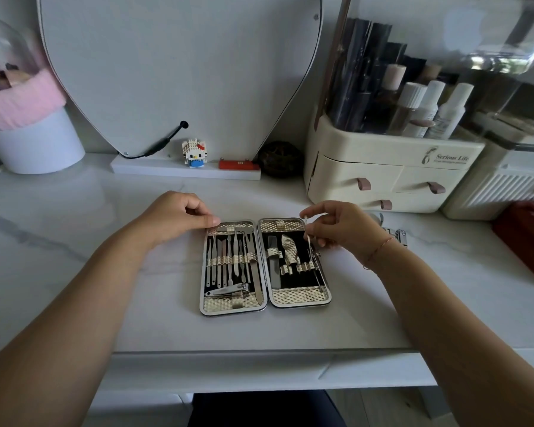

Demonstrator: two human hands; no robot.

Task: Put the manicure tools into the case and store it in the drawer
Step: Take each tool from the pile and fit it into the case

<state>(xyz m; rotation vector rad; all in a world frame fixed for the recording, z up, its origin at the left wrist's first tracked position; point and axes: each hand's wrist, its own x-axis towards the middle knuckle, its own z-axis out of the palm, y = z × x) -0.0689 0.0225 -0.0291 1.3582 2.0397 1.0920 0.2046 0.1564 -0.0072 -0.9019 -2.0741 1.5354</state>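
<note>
An open manicure case (299,295) with gold quilted trim lies flat on the white marble tabletop. Its left half holds several slim metal tools and a nail clipper (227,291). Its right half holds a file, nippers and a few thin picks. My left hand (179,215) rests curled at the case's top left corner, thumb on the rim. My right hand (336,224) pinches a thin metal tool (306,231) upright over the right half's upper right edge. Loose metal tools (396,234) lie on the table behind my right wrist.
A cream cosmetic organiser (383,177) with small drawers and bottles stands at back right. A heart-shaped mirror (179,72) leans on the wall, with a block figure (195,154) and red item on its base. A white pot sits far left, a red object (527,238) far right.
</note>
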